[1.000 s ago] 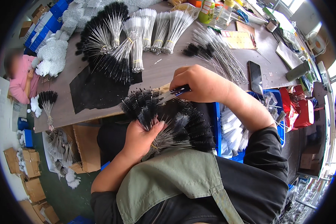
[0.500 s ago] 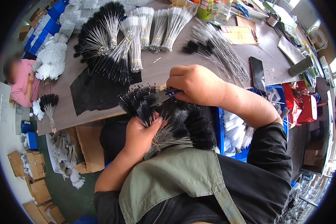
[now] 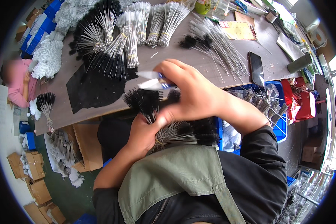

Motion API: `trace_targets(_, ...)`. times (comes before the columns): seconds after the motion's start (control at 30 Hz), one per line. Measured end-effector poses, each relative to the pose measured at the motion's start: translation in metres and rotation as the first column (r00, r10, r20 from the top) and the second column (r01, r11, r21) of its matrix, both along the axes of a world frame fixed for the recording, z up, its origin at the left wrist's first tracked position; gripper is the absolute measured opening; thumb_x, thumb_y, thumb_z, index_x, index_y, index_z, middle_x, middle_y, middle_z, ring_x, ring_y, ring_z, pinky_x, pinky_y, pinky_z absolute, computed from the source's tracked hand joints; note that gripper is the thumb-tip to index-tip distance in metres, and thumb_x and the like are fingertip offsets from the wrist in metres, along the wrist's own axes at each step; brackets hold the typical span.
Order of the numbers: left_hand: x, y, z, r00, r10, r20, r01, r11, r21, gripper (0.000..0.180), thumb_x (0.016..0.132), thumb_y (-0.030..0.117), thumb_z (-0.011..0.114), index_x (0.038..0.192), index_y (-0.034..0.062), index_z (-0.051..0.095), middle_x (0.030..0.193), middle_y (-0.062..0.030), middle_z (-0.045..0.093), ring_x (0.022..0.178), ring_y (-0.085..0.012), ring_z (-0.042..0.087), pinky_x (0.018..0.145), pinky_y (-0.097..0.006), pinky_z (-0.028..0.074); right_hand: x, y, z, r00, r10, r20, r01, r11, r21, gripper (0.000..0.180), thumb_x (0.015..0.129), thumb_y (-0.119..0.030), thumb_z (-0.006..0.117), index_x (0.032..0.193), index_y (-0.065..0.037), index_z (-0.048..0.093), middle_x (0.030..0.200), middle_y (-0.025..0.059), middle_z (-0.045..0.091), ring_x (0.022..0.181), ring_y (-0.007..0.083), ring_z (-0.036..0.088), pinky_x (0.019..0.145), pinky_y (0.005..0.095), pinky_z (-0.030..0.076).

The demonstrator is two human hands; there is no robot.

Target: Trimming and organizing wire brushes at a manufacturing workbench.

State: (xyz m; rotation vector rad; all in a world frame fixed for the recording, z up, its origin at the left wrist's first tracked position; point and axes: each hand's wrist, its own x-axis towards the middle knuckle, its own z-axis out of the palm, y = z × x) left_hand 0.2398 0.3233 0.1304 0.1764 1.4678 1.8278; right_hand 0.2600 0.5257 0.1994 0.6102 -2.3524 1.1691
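Observation:
My left hand (image 3: 141, 135) is closed round the wire stems of a fan of black bristle brushes (image 3: 143, 101), just in front of the table edge. More black brushes of the bundle (image 3: 194, 132) spread to the right over my lap, their stems gathered by a yellow band. Above the held brushes, my right hand (image 3: 199, 91) grips a pair of small scissors (image 3: 150, 84) with blue on the handle. Their blades point left and stand apart, smeared by motion. My right thumb reaches down beside the left thumb, close to the stems; whether it touches them I cannot tell.
Tied bundles of white brushes (image 3: 171, 24) and black brushes (image 3: 110, 65) lie on the table (image 3: 156, 61), near a black sheet (image 3: 91, 91). Loose wire brushes (image 3: 227, 52) and a phone (image 3: 255, 69) lie right. A blue crate (image 3: 282, 130) stands beside me. A person in pink (image 3: 20, 82) sits far left.
My right hand has moved down and turned, closer to my left hand. The scissors have swung from the brush tips to point left, with blades spread. My left hand keeps its hold.

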Motion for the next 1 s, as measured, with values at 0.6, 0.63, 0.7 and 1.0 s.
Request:
trace_targets(0.6, 0.004, -0.037, -0.034, 0.993, -0.081, 0.087, 0.070, 0.991, 0.117, 0.034, 0.080, -0.003, 0.069, 0.107, 0.0019, 0.050, 0.098, -0.0043, 0.058, 0.088, -0.0107, 0.058, 0.083, -0.027, 0.049, -0.005, 0.001, -0.086, 0.779, 0.417, 0.469, 0.022, 0.729, -0.685, 0.025, 0.081, -0.021, 0.077, 0.078, -0.009, 0.055, 0.069, -0.0080, 0.045, 0.066, 0.0036, 0.039, 0.060, 0.0212, 0.033)
trace_targets(0.63, 0.003, -0.037, -0.034, 0.993, -0.077, 0.085, 0.067, 0.990, 0.123, 0.034, 0.080, -0.003, 0.069, 0.107, 0.0019, 0.050, 0.098, -0.0043, 0.058, 0.088, -0.0107, 0.058, 0.083, -0.027, 0.049, -0.005, 0.001, -0.082, 0.778, 0.417, 0.470, 0.018, 0.733, -0.680, 0.025, 0.081, -0.021, 0.077, 0.078, -0.009, 0.055, 0.069, -0.0080, 0.045, 0.066, 0.0036, 0.039, 0.060, 0.0212, 0.033)
trace_targets(0.7, -0.001, -0.033, -0.033, 0.995, -0.071, 0.074, 0.065, 0.994, 0.085, 0.025, 0.080, -0.003, 0.069, 0.098, 0.0033, 0.052, 0.090, -0.0022, 0.059, 0.082, -0.0099, 0.058, 0.078, -0.026, 0.049, -0.004, -0.001, -0.068, 0.807, 0.295, 0.512, 0.142, 0.745, -0.652, 0.022, 0.081, -0.017, 0.076, 0.089, -0.008, 0.057, 0.073, -0.0080, 0.047, 0.068, 0.0030, 0.042, 0.063, 0.0194, 0.035)
trace_targets(1.0, -0.043, -0.002, -0.029, 0.996, -0.074, 0.050, 0.060, 0.968, 0.242, 0.022, 0.081, -0.005, 0.065, 0.098, 0.0040, 0.053, 0.087, -0.0031, 0.059, 0.076, -0.0128, 0.059, 0.074, -0.028, 0.049, -0.024, 0.032, -0.050, 0.853, 0.278, 0.441, 0.119, 0.720, -0.684, 0.020, 0.084, -0.016, 0.073, 0.087, -0.010, 0.054, 0.076, -0.0090, 0.049, 0.071, 0.0016, 0.044, 0.065, 0.0184, 0.037)
